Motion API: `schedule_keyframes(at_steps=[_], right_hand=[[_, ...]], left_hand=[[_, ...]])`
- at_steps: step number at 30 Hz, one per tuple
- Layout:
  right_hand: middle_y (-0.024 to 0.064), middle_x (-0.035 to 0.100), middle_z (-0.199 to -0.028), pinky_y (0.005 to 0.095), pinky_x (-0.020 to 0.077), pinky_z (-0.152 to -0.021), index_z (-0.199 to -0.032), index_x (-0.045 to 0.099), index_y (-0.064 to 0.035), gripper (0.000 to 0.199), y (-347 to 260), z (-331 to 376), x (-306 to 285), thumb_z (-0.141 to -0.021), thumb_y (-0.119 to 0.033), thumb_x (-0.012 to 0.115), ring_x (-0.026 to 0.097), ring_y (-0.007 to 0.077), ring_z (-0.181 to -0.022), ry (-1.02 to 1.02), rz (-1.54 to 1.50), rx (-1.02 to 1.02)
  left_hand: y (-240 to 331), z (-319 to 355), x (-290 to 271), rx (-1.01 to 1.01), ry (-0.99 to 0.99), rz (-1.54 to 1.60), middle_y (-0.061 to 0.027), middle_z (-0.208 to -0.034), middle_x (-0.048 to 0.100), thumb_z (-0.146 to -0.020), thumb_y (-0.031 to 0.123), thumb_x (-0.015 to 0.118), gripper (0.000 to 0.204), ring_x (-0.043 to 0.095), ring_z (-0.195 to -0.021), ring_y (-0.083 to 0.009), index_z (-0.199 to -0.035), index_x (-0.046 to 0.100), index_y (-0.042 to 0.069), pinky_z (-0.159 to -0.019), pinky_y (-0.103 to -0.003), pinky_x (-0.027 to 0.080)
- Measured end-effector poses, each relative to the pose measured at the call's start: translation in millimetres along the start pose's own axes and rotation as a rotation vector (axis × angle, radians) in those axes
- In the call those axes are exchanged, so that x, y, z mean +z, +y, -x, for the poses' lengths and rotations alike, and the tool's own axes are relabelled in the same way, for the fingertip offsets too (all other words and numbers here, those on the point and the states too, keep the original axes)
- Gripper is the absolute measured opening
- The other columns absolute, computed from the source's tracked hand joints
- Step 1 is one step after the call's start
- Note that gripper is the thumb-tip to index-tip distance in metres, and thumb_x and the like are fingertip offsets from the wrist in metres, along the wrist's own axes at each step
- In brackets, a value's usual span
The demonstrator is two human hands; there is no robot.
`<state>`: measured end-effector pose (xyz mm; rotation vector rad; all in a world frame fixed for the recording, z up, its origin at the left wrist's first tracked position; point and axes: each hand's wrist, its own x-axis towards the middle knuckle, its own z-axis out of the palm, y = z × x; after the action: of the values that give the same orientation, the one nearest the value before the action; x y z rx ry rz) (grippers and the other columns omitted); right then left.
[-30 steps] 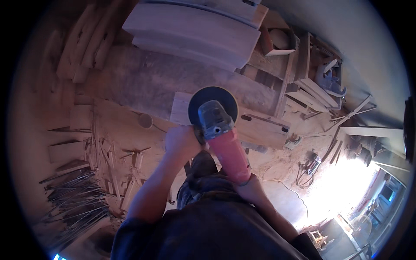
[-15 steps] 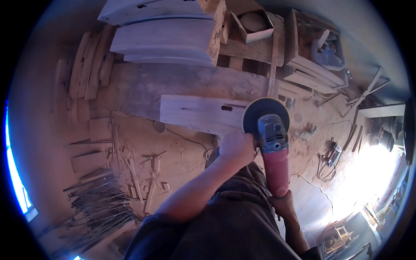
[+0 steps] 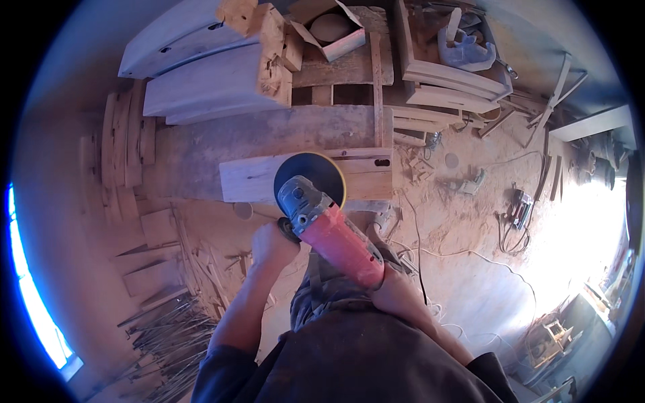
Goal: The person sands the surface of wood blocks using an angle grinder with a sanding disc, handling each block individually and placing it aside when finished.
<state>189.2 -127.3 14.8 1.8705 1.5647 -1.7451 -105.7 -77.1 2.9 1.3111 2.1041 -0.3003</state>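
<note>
Red angle grinder (image 3: 332, 232) at frame centre, dark disc on pale plank (image 3: 252, 178), right grip (image 3: 396, 295) closed round rear body, left grip (image 3: 272, 243) closed on side handle, open cardboard box (image 3: 346, 43) top centre w/ rounded brownish object inside, poss. a bowl, sawdust floor (image 3: 470, 269).

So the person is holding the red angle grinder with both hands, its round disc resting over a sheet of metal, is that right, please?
Not quite: the head view shows the disc of the red angle grinder over a pale wooden board, not a metal sheet. The left hand and right hand do both hold it.
</note>
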Motion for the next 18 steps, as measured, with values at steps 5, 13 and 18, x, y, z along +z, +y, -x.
schedule_keyframes(at_steps=[5,13,18], right_hand=[[0.0269,0.073,-0.100,0.0452,0.0569,-0.083,-0.101,0.071,0.0024,0.033,22.1,24.0,-14.0,-0.080,-0.023,0.069,0.071,0.0398,-0.103,-0.021,-0.052,0.162],[0.0257,0.073,-0.104,0.0453,0.0558,-0.084,-0.112,0.070,0.0014,0.045,91.1,65.1,-6.9,-0.081,-0.030,0.076,0.071,0.0369,-0.106,0.079,-0.170,0.314],[0.0274,0.072,-0.104,0.0512,0.0545,-0.086,-0.117,0.065,-0.0002,0.051,53.9,40.7,0.5,-0.080,-0.034,0.074,0.069,0.0437,-0.102,0.028,-0.140,0.133]], left_hand=[[62.4,7.9,2.6,0.129,-0.071,-0.093,-0.0225,-0.091,0.073,-0.071,0.031,0.076,0.032,0.071,-0.088,-0.0407,-0.096,0.075,0.010,-0.080,-0.050,0.057],[124.8,18.6,40.7,0.424,-0.085,-0.021,-0.0186,-0.082,0.071,-0.082,0.026,0.070,0.021,0.072,-0.085,-0.0425,-0.091,0.075,0.008,-0.077,-0.051,0.058],[59.3,38.5,15.1,0.153,-0.078,-0.001,-0.0197,-0.085,0.073,-0.078,0.033,0.076,0.031,0.072,-0.085,-0.0394,-0.097,0.075,0.009,-0.078,-0.051,0.057]])
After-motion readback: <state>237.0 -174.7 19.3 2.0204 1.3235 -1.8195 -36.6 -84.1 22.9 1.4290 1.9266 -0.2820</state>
